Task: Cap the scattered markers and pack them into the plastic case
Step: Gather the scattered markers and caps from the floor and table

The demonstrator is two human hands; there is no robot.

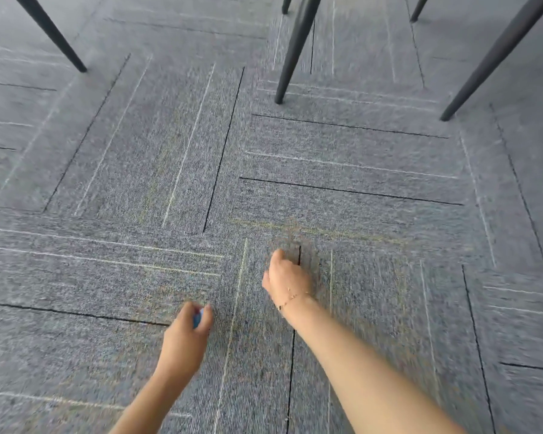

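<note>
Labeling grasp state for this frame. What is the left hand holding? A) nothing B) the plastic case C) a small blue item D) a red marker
C: the left hand has its fingers curled around a small blue item that peeks out between the fingertips, above the grey carpet; blur hides whether it is a cap or a marker, and no case shows in this view.

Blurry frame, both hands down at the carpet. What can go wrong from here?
1. The left hand grips only a small blue piece, barely showing; it may slip out onto the grey carpet.
2. The right hand is curled, and whether it holds anything cannot be told; a pick there may have missed.
3. Dark chair legs stand just ahead; anything dropped could roll under them.
</note>
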